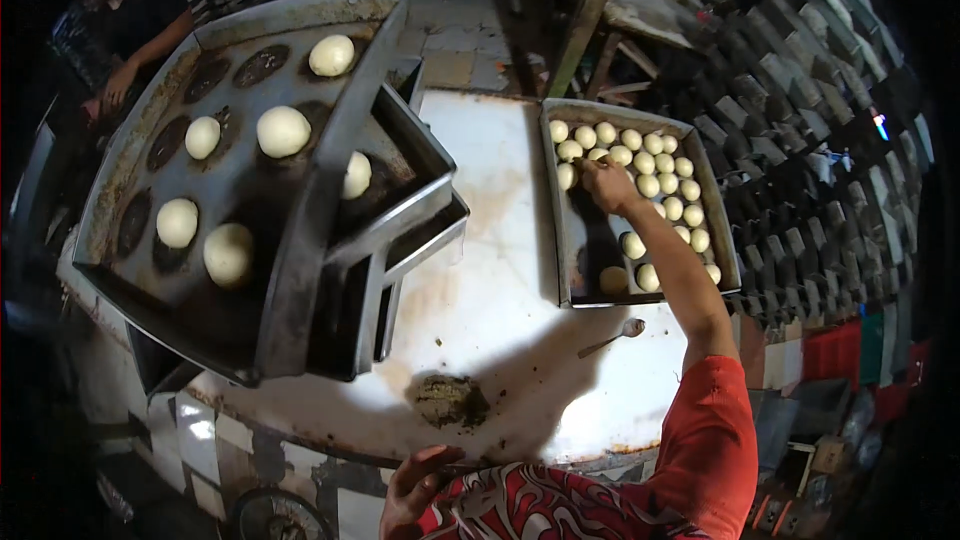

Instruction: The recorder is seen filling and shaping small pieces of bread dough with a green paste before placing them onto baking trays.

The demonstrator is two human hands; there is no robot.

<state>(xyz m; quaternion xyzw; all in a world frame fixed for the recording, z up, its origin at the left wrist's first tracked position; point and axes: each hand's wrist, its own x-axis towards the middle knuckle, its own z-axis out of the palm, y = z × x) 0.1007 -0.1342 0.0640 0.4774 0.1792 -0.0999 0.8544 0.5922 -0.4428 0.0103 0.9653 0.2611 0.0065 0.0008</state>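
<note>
Right hand point(606, 183) reaches out over the far metal baking tray point(560, 240), fingers curled down among the small pale dough balls point(650, 185) packed in rows at the tray's far end. Fingertips sit on or around one ball near the tray's left side; whether it is actually pinched cannot be told, since the hand covers it. Nearer part of that tray holds only a few scattered balls. Red sleeve point(715, 440) on the reaching arm.

Left hand point(415, 485) rests low at the near edge of the white worktable point(490, 310), fingers loosely bent, nothing in it.

A metal spoon point(615, 337) lies on the table just beside the tray's near corner. A dark smear point(450, 400) marks the tabletop near the front edge.

To the left, a stack of tilted dark trays point(330, 170), the top one carrying larger dough rounds point(283, 130), well spaced. Another person point(130, 30) stands beyond the stack, upper left.
</note>
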